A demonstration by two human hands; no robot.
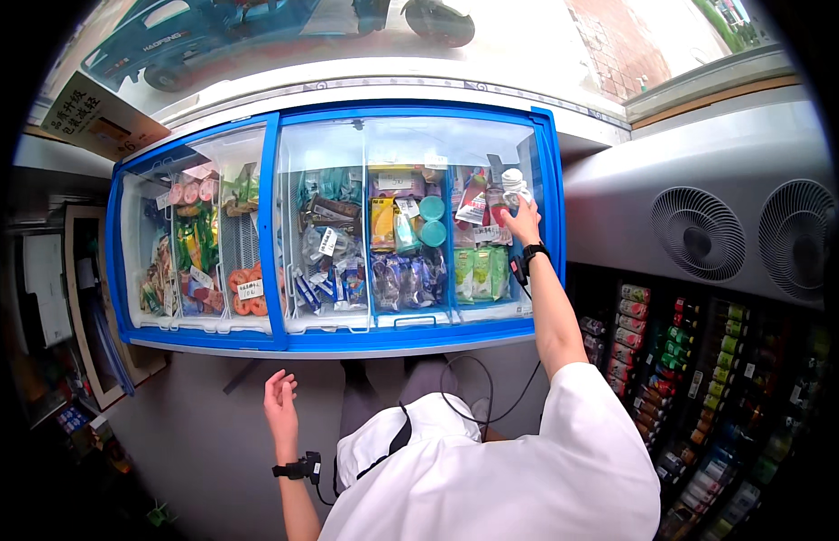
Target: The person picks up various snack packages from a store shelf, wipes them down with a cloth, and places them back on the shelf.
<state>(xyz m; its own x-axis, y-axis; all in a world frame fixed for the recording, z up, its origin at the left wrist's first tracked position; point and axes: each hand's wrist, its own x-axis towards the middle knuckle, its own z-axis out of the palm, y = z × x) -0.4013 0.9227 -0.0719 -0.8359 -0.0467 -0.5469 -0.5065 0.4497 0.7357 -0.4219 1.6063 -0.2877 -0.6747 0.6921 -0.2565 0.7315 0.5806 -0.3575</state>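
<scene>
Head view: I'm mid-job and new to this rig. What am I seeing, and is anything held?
No robot: these are a person's two bare hands. The single picture comes from a camera on the person's head, looking down; its wide lens bends straight edges. In front stands a blue-framed freezer with a glass top, packaged goods showing through. The right hand is over the freezer's right end, with a small white thing by the fingers; I can't tell whether it is held. The left hand is empty, loosely curled.

The right arm (556, 311) is stretched forward — the left fingers (288, 388), loosely curled, closer in.
</scene>
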